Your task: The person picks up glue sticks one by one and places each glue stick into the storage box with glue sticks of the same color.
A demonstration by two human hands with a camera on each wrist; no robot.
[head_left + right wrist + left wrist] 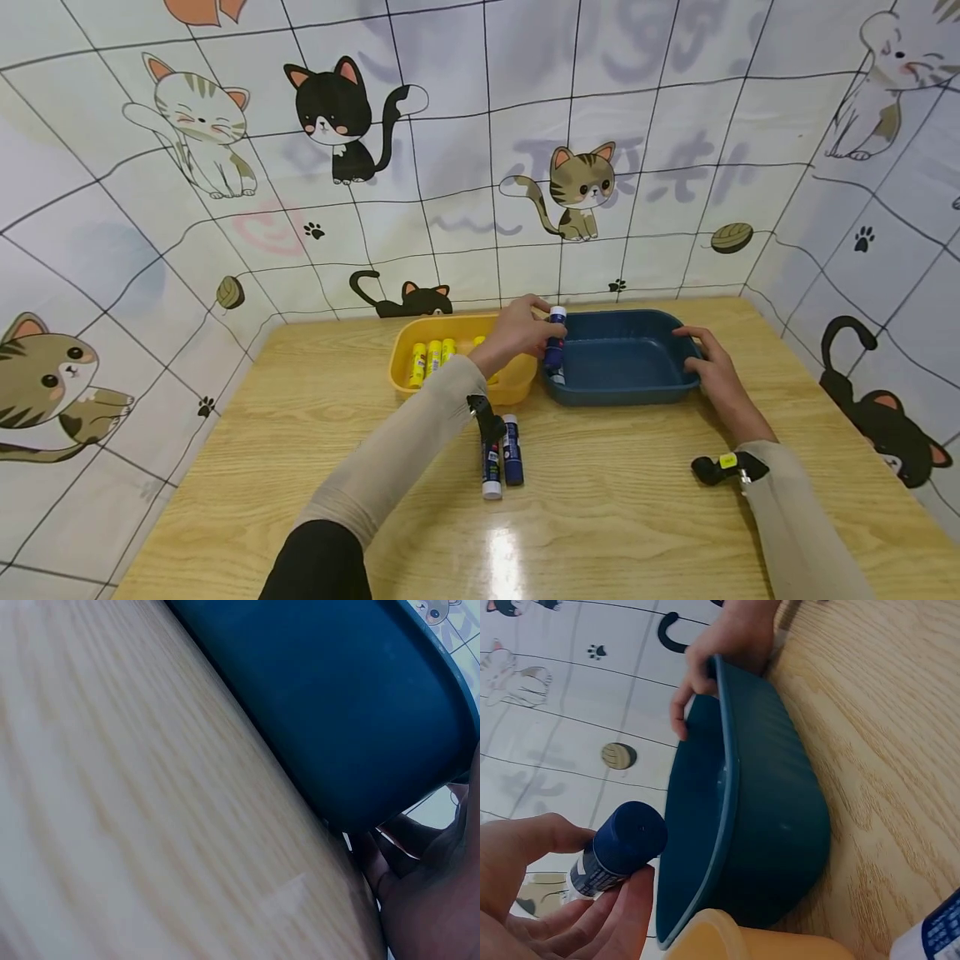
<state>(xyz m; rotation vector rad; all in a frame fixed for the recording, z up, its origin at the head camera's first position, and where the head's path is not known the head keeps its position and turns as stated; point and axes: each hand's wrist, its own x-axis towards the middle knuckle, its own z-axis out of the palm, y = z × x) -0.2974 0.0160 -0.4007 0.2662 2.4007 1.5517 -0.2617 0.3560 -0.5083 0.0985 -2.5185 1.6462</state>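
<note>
My left hand [516, 332] pinches a navy-blue glue stick [556, 343] between thumb and fingers, over the left end of a dark blue bin [630, 397]. In the left wrist view the glue stick [630, 838] is tilted, its blue end towards the camera. A small pale patch shows just below it at the bin's left end; I cannot tell what it is. My right hand [716, 375] grips the bin's right rim, fingers over the edge. The right wrist view shows the bin's outer wall [322, 712] close up, with that hand [435, 892] against its corner.
A yellow bin [401, 354] with several yellow glue sticks [434, 357] stands left of the blue one, partly hidden by my left arm. Two navy glue sticks [512, 454] lie side by side on the wooden table [600, 500]. A cat-patterned backdrop [465, 167] borders the table.
</note>
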